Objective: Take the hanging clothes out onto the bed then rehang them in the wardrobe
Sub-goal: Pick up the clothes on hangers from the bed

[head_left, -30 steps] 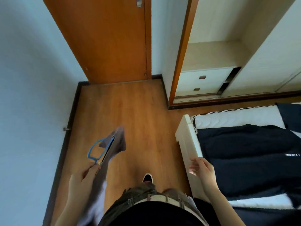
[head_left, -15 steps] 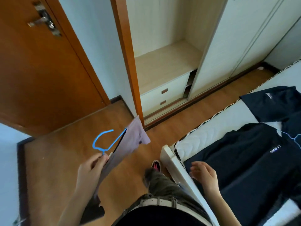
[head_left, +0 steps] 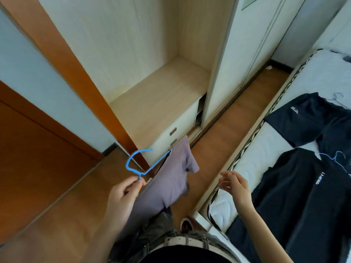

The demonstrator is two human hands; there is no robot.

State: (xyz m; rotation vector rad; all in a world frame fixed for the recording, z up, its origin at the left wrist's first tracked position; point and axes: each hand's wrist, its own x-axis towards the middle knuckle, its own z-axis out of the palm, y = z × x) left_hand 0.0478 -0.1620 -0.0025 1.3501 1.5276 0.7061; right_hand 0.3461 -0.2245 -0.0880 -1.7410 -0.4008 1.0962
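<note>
My left hand grips the neck of a blue hanger that carries a mauve T-shirt, which droops beside my leg. The hanger's hook points up toward the open wardrobe, whose compartment shows a bare wooden shelf above two drawers. My right hand hovers empty with fingers spread over the near edge of the bed. Two dark navy garments lie flat on the mattress: one large top close by and another farther back, each with a thin hanger at its collar.
An orange-brown door and its frame stand at the left, next to the wardrobe's side post. A sliding wardrobe panel closes the right section. A strip of wooden floor runs between wardrobe and bed. My shoe is near the bed's corner.
The view has swung up and right from the floor toward the open wardrobe. My left hand has lifted the hanger with the mauve shirt higher; my right hand has risen off the bed edge.
</note>
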